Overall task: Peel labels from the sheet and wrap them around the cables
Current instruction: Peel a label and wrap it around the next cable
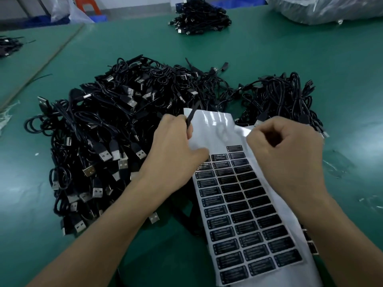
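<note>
From the head view, the green table mat (269, 48) lies open ahead and to my right. A pale seam (41, 59) runs diagonally along its left side. The big cable pile (116, 125) fills the middle-left, touching the top of the label sheet (217, 125). A smaller pile (286, 98) sits just beyond my right hand. A far pile (199, 17) and a plastic bag (331, 9) lie well apart near the table's back edge, with bare mat between them and me. There is also free mat in front of my left forearm, low in the view.

The label sheet lies between my forearms. Its long axis runs from the lower right near me up and slightly left toward the big pile. Its far end is bare glossy backing that curls up, and the black labels (248, 214) stand in three columns along the rest, their long sides across the sheet.

My left hand (174, 150) has its fingers curled round one thin cable (189, 121), which points up and to the right over the sheet's far corner. The thumb lies over the sheet's left edge. My right hand (290, 154) is curled with its fingertips at the sheet's right edge, and I cannot tell whether they pinch anything. The hands are near each other but not touching.
</note>
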A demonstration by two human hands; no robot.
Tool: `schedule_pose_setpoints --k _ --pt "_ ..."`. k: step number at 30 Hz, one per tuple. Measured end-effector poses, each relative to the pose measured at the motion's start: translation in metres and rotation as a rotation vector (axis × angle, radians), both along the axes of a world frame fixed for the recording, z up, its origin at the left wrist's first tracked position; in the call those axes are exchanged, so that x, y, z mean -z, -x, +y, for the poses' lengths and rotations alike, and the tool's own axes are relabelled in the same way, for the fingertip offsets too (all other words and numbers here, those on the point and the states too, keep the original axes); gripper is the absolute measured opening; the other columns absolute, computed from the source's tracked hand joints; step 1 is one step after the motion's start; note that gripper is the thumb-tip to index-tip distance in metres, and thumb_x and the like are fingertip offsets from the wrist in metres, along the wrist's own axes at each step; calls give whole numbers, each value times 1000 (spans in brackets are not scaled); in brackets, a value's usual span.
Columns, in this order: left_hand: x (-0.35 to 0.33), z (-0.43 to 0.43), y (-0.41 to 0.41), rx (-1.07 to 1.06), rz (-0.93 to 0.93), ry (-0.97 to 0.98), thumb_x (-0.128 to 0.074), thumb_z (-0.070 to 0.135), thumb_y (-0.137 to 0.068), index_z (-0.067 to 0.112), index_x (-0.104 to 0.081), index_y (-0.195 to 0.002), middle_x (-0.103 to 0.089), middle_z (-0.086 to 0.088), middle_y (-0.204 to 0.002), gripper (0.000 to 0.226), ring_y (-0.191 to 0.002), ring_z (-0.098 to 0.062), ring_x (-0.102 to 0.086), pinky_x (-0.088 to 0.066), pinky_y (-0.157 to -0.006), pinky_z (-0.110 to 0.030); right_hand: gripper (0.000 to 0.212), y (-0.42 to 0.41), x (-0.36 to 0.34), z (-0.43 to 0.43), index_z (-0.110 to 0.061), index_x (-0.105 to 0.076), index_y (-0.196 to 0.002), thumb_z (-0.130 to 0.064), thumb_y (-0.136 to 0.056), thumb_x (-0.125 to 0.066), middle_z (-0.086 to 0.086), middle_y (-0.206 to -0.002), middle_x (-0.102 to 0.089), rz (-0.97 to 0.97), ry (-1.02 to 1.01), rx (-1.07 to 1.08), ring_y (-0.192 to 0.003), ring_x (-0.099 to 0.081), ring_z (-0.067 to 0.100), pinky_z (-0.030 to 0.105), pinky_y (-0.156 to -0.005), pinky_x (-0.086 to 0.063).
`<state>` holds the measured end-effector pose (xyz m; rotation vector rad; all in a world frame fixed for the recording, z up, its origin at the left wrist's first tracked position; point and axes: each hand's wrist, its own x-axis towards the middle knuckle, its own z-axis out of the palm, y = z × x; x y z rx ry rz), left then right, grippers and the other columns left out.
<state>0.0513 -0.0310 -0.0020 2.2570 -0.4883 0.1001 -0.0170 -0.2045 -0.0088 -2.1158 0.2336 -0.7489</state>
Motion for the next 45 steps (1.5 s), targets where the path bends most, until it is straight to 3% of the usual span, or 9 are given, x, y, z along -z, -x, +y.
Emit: schedule_pose_setpoints --k 5,9,15,19,24,31,37,40,45 --pt "-9 -6 9 -72 -148 107 -76 28 -83 26 -29 -71 -40 11 -88 49 -73 0 -40 -37 -67 -6 16 1 1 6 -12 -75 -77 -19 -89 -68 -7 -66 -64 -75 242 -12 -55 -53 4 10 -59 -40" --pt "-16 -9 11 5 146 301 -70 22 -87 23 -30 -70 -69 -8 -74 43 -66 -19 -67 -53 -62 -35 9 0 5 12 -6 -76 -79 -6 -88 -74 3 -71 -66 -199 382 -61 -58 -54 12 18 -58 -43" --pt "-19 -8 10 60 288 389 -74 13 -82 20 -29 -72 -62 10 -55 47 -73 -12 -73 -54 -71 -42 8 -3 10 16 -3 -77 -83 -8 -88 -75 5 -71 -67 -258 424 -189 -61 -57 17 26 -64 -46" --pt "-19 -7 8 61 301 412 -71 0 -81 20 -29 -72 -74 -1 -68 47 -76 -21 -73 -52 -69 -34 9 -1 9 16 -9 -78 -84 -18 -86 -80 -1 -73 -69 -203 289 -232 -62 -60 14 29 -59 -50" --pt "-21 -8 10 90 359 483 -69 -3 -85 19 -29 -71 -73 -5 -67 47 -67 -9 -73 -47 -58 -9 11 -1 3 13 -18 -77 -85 -28 -82 -80 -9 -68 -70 22 -244 -233 -61 -63 6 16 -57 -48" --pt "-18 -6 8 160 391 496 -70 0 -86 19 -30 -71 -72 1 -64 46 -64 -8 -71 -46 -55 -10 8 -3 2 11 -16 -76 -76 -15 -84 -78 -10 -54 -59 85 -522 -297 -51 -47 5 19 -51 -40" --pt "-16 -12 6 118 498 504 -38 57 -86 29 -48 -72 -77 4 -95 33 -70 -14 -70 -51 -57 -24 19 -7 7 12 -17 -73 -68 -12 -87 -73 -6 -53 -51 93 -561 -202 -50 -40 12 30 -47 -35" --pt "-14 -10 4 107 499 512 -35 42 -84 29 -48 -52 -76 -2 -92 37 -67 -14 -63 -49 -58 -29 23 -6 6 12 -19 -71 -67 -11 -89 -72 -3 -55 -53 23 -644 -173 -49 -44 11 24 -46 -40" --pt "-8 -8 9 189 375 359 -46 22 -104 19 -67 -80 -73 0 -76 33 -63 -9 -64 -51 -57 -23 14 -6 4 13 -21 -73 -71 -18 -84 -70 1 -63 -60 -84 -777 -273 -57 -52 12 23 -54 -45"
